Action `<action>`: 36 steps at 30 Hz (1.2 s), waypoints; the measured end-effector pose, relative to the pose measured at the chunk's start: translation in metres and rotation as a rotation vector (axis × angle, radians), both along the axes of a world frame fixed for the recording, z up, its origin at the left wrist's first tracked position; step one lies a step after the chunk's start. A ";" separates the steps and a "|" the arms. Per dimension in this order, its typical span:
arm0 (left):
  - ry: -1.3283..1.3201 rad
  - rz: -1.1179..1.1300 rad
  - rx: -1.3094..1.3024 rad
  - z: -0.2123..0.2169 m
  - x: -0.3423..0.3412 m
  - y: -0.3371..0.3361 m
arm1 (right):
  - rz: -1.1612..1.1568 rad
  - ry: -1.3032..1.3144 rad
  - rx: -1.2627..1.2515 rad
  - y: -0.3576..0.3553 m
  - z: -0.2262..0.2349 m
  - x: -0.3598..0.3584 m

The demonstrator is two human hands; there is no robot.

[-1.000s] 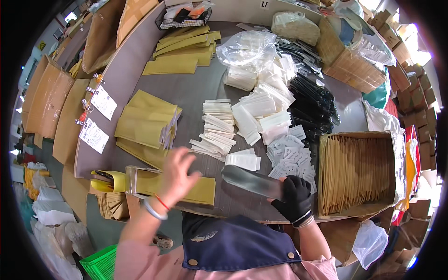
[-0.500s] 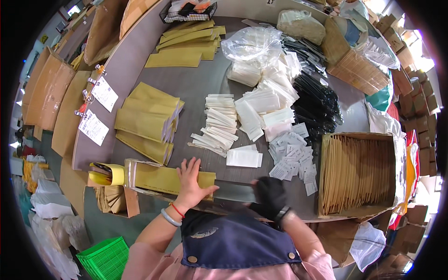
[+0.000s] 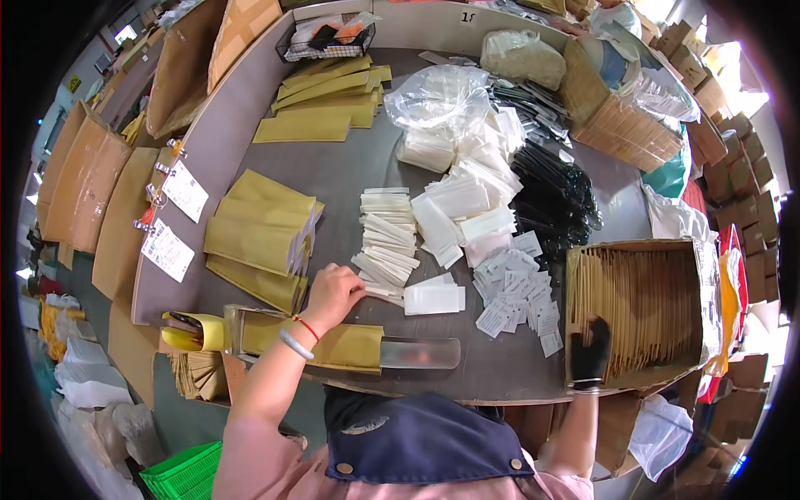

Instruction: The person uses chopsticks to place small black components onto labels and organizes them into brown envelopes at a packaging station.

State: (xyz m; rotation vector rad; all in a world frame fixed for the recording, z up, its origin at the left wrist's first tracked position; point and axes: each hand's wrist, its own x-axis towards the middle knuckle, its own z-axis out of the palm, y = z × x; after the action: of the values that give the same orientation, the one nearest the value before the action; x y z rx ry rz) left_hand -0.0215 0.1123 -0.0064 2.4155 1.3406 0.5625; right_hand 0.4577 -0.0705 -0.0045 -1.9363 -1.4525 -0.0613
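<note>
In the head view, a slim white paper-like packet (image 3: 385, 292) lies at the near end of a loose column of similar packets (image 3: 387, 225), and the bare left hand (image 3: 336, 293) has thumb and fingertips drawn together, apparently pinched on its left end. It should be light and fairly flat, bendable rather than fragile, and liable to slide against its neighbours; the protruding narrow end looks the best hold, with a light fingertip pinch. Just right of it lies a short stack of white rectangular pieces (image 3: 433, 297). Nearer the person, a clear, glossy plastic sleeve (image 3: 429, 353) pokes out from under or within a mustard-yellow paper envelope (image 3: 354, 347); it is probably smooth and slippery, best taken by its free rounded right end. Farther right, the black-gloved right hand (image 3: 589, 354) reaches into an open brown cardboard box (image 3: 707, 279) tightly packed with upright tan paper envelopes (image 3: 646, 308). A gap shows between its thumb and forefinger, but I cannot tell whether an envelope is caught there. Those envelopes look stiffish and light, easiest to grip by their upper edges.
</note>
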 end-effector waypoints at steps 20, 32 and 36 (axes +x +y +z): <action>-0.005 -0.125 -0.040 0.012 0.098 -0.022 | -0.659 -0.032 -0.430 -0.044 -0.034 0.119; -0.126 -0.085 -0.046 0.006 0.095 -0.022 | -0.637 0.146 0.108 -0.041 -0.007 0.117; -0.210 -0.048 -0.172 0.013 0.096 -0.022 | -0.448 0.459 0.515 -0.028 -0.011 0.092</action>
State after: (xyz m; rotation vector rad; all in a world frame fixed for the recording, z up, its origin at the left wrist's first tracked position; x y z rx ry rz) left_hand 0.0746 0.0899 0.0062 2.1777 1.1897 0.6408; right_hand 0.5496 -0.0980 -0.0156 -1.6604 -0.6119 -0.1650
